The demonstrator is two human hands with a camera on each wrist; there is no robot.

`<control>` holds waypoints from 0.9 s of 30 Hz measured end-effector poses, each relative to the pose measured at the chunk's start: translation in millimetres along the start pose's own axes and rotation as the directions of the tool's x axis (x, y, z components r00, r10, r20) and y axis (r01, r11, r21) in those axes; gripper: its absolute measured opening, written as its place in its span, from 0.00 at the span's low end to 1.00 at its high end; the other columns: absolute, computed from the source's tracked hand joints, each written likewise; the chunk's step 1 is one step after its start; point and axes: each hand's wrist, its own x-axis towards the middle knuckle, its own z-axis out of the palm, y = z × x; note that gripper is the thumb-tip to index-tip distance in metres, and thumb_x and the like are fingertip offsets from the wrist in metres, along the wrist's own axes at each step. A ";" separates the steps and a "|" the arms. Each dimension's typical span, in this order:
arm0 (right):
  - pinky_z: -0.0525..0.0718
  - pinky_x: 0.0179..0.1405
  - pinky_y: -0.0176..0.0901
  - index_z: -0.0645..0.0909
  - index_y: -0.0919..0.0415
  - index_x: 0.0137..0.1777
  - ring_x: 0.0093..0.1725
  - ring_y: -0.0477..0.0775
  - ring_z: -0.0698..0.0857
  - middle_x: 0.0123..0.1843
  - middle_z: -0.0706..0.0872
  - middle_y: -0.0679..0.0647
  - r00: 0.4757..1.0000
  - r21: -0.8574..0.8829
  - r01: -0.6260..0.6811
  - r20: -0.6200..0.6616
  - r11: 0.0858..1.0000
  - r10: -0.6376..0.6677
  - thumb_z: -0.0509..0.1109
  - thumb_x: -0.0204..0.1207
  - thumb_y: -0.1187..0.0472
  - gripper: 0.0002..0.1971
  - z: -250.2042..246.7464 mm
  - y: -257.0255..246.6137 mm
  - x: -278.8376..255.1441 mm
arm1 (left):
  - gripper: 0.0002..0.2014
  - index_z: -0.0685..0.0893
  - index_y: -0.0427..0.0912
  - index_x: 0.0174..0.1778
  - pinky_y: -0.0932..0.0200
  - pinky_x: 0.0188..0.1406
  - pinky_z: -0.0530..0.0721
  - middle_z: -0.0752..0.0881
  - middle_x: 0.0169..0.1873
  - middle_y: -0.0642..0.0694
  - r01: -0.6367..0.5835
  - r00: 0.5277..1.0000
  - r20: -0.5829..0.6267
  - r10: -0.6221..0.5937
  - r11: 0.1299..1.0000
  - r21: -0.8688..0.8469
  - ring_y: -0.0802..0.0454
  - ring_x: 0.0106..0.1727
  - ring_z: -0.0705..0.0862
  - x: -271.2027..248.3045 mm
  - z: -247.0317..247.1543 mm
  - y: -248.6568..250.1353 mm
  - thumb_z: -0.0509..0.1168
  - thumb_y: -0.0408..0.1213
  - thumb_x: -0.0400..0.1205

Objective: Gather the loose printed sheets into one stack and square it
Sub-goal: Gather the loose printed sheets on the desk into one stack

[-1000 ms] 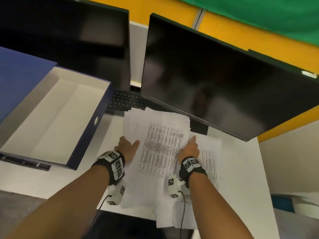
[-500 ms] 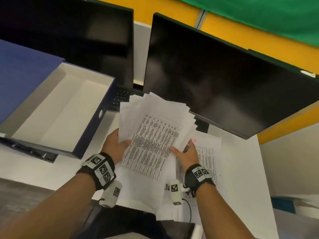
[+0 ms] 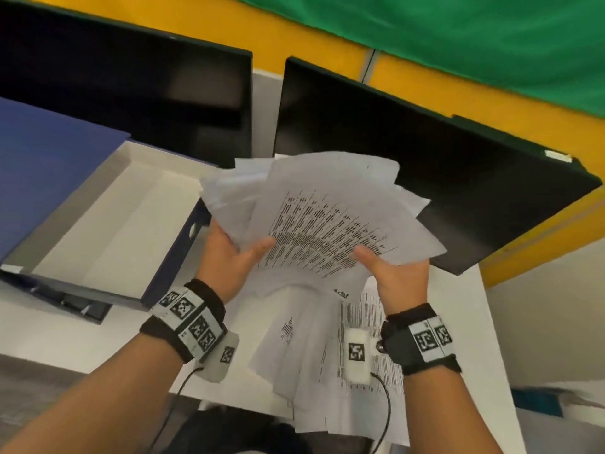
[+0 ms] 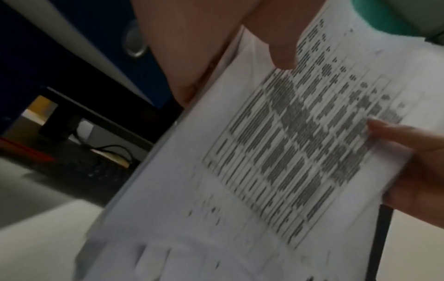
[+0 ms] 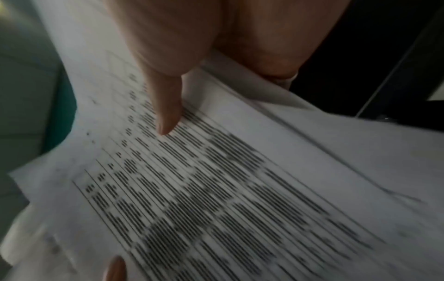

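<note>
Presently the gathering step is half done: the left hand [image 3: 234, 253] and right hand [image 3: 401, 278] each pinch, thumb on top, a fanned bundle of white printed paper sheets [image 3: 327, 221] raised above the white tabletop [image 3: 49, 329]. More loose printed pages [image 3: 304, 348] lie beneath, overhanging the near edge. Next, judged: collect these, then tap edges. Black monitors [image 3: 409, 152] crowd the far side; an open blue box file [image 3: 98, 217] crowds the left.

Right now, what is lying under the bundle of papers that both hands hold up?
More printed sheets lie spread on the white desk below the bundle. What those sheets cover cannot be seen.
</note>
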 end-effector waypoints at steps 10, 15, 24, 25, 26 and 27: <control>0.90 0.51 0.50 0.85 0.66 0.59 0.53 0.56 0.91 0.52 0.92 0.58 0.980 0.081 -0.151 -0.121 0.985 0.160 0.85 0.60 0.71 0.26 6.5 33.9 9.4 | 0.21 0.84 0.53 0.57 0.56 0.53 0.89 0.92 0.49 0.53 0.179 0.983 -0.019 -0.181 0.982 -0.055 0.58 0.54 0.90 8.0 8.4 -19.2 0.80 0.36 0.70; 0.85 0.38 0.24 0.83 0.53 0.51 0.42 0.37 0.89 0.46 0.90 0.46 0.945 -0.012 -0.325 -0.055 0.946 0.323 0.88 0.57 0.67 0.24 19.3 64.1 -6.4 | 0.19 0.76 0.54 0.51 0.59 0.63 0.76 0.80 0.45 0.63 0.276 0.961 0.011 -0.277 0.961 0.026 0.64 0.48 0.79 -4.4 20.9 -34.5 0.78 0.34 0.74; 0.73 0.59 0.33 0.73 0.59 0.72 0.51 0.43 0.80 0.54 0.81 0.44 0.851 -0.038 -0.523 -0.084 0.851 0.519 0.82 0.67 0.65 0.34 25.8 86.8 -22.7 | 0.16 0.82 0.42 0.55 0.59 0.53 0.82 0.85 0.50 0.52 0.356 0.928 -0.129 -0.349 0.934 0.031 0.49 0.51 0.85 -3.7 24.3 -54.2 0.78 0.38 0.75; 0.73 0.59 0.34 0.70 0.58 0.75 0.58 0.47 0.80 0.60 0.80 0.48 0.846 -0.108 -0.531 -0.109 0.840 0.521 0.83 0.67 0.61 0.37 21.5 96.5 -22.5 | 0.17 0.84 0.40 0.60 0.58 0.53 0.82 0.85 0.49 0.51 0.336 0.934 -0.141 -0.328 0.941 0.035 0.50 0.51 0.85 0.7 22.6 -55.6 0.77 0.37 0.76; 0.73 0.62 0.38 0.69 0.56 0.76 0.66 0.51 0.78 0.67 0.78 0.50 0.846 -0.186 -0.532 -0.155 0.826 0.510 0.84 0.65 0.55 0.41 12.6 105.1 -22.1 | 0.18 0.85 0.40 0.62 0.57 0.53 0.83 0.86 0.48 0.50 0.315 0.941 -0.150 -0.304 0.948 0.055 0.50 0.51 0.85 5.9 19.7 -54.4 0.76 0.37 0.77; 0.73 0.68 0.44 0.67 0.54 0.78 0.74 0.55 0.74 0.74 0.74 0.52 0.843 -0.294 -0.537 -0.214 0.790 0.493 0.83 0.64 0.48 0.44 -1.9 118.2 -20.1 | 0.18 0.86 0.39 0.62 0.56 0.53 0.84 0.88 0.48 0.51 0.299 0.948 -0.142 -0.286 0.950 0.084 0.50 0.51 0.87 11.9 15.9 -54.0 0.76 0.38 0.77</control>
